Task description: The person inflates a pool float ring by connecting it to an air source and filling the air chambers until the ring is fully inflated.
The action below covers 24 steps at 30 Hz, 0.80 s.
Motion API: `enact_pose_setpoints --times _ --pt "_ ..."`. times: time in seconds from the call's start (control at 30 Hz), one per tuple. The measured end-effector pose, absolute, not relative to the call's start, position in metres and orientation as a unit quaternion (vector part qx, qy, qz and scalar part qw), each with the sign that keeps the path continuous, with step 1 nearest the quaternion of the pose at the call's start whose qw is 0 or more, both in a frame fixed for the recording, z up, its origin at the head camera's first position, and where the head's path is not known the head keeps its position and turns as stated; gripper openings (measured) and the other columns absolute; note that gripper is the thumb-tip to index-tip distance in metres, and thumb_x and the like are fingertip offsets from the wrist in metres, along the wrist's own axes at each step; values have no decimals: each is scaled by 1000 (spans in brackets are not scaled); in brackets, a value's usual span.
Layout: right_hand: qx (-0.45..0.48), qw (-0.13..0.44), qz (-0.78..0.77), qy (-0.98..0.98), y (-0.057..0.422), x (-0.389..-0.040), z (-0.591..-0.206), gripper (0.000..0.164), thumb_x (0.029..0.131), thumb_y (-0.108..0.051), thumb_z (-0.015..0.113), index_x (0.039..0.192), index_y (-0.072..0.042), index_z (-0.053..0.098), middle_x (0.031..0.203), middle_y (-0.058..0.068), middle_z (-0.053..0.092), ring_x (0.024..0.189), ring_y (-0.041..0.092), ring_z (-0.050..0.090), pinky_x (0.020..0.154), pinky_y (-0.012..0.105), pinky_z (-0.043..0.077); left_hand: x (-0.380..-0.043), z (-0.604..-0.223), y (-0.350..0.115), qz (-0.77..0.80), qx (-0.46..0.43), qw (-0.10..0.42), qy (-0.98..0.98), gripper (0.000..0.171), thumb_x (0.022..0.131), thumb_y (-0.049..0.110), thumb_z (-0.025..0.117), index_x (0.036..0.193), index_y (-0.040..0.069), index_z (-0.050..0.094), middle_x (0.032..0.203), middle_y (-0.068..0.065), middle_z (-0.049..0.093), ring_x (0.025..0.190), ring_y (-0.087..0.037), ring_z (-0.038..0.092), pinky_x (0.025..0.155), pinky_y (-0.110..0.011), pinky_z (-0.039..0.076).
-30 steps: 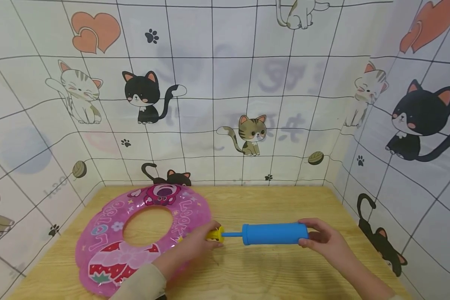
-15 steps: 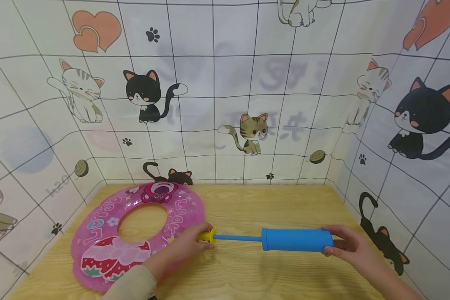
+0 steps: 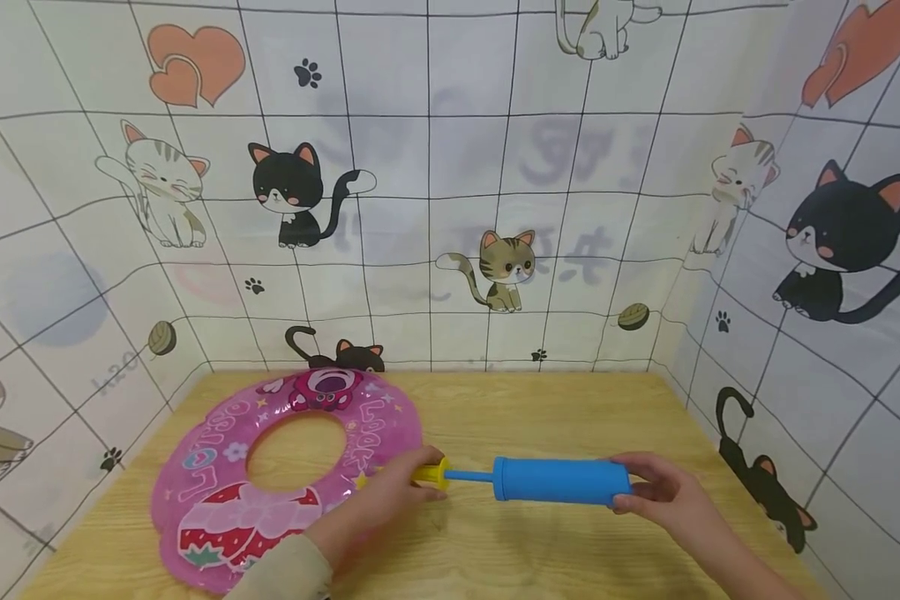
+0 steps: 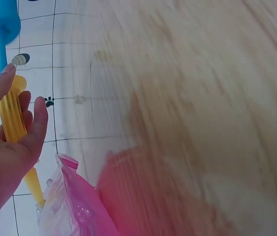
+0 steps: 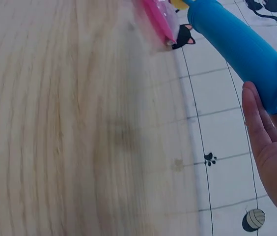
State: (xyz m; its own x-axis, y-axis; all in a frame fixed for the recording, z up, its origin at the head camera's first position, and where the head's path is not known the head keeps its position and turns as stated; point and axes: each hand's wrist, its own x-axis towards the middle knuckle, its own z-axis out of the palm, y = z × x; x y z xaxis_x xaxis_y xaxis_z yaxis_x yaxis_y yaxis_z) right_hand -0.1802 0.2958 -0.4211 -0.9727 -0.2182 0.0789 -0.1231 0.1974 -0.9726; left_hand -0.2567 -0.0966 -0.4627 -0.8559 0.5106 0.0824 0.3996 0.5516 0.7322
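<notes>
A hand air pump with a blue barrel point(image 3: 562, 481) is held level above the table between my two hands. My left hand point(image 3: 390, 493) grips its ribbed yellow nozzle piece point(image 4: 13, 115). In the left wrist view the tapered yellow tip reaches a clear valve point(image 4: 40, 206) on the pink swim ring point(image 3: 382, 417). A short length of blue rod point(image 3: 471, 476) shows between the yellow piece and the barrel. My right hand point(image 3: 663, 493) holds the barrel's far end, fingers and thumb around it; that end has small holes in the right wrist view. The ring looks partly filled, with a wrinkled edge.
The swim ring covers the left part of the wooden table point(image 3: 540, 408). A white grid-patterned sheet with cartoon cats point(image 3: 506, 267) stands behind the table and along both sides.
The barrel slid right with my right hand, baring more rod, then came back left, so less rod shows now. My left hand and the ring shifted left, then right again.
</notes>
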Motion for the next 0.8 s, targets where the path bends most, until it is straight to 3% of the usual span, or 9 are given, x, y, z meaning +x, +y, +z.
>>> enact_pose_setpoints --times 0.17,0.33,0.43,0.7,0.8 --pt "-104 45 -642 759 278 -183 -429 49 89 -6 70 133 5 50 124 -12 59 96 23 67 80 43 56 -255 -462 -89 395 264 74 877 38 88 19 74 123 11 60 116 2 62 106 -19 57 96 -43 47" --pt "-106 36 -636 764 259 -186 -434 53 86 -6 73 131 8 50 133 18 55 93 25 68 78 40 56 -254 -463 -83 401 284 65 868 34 87 16 74 118 12 61 111 3 61 103 -17 57 92 -36 50" --pt "-103 37 -634 765 250 -186 -433 52 86 -7 74 131 7 51 135 27 50 93 26 67 78 38 56 -253 -463 -81 406 290 63 865 33 87 16 75 116 13 60 107 4 61 98 -14 56 88 -32 50" --pt "-106 8 -611 785 254 -184 -420 51 86 -9 73 132 2 54 135 27 49 98 21 67 80 36 56 -253 -456 -86 401 266 71 874 37 88 20 74 121 17 57 111 3 60 102 -19 58 87 -35 52" --pt "-101 -5 -595 798 265 -184 -412 50 86 -10 74 132 0 55 134 20 53 98 17 67 79 37 56 -256 -453 -92 402 266 67 874 38 89 19 73 122 15 57 115 1 60 106 -22 58 90 -40 51"
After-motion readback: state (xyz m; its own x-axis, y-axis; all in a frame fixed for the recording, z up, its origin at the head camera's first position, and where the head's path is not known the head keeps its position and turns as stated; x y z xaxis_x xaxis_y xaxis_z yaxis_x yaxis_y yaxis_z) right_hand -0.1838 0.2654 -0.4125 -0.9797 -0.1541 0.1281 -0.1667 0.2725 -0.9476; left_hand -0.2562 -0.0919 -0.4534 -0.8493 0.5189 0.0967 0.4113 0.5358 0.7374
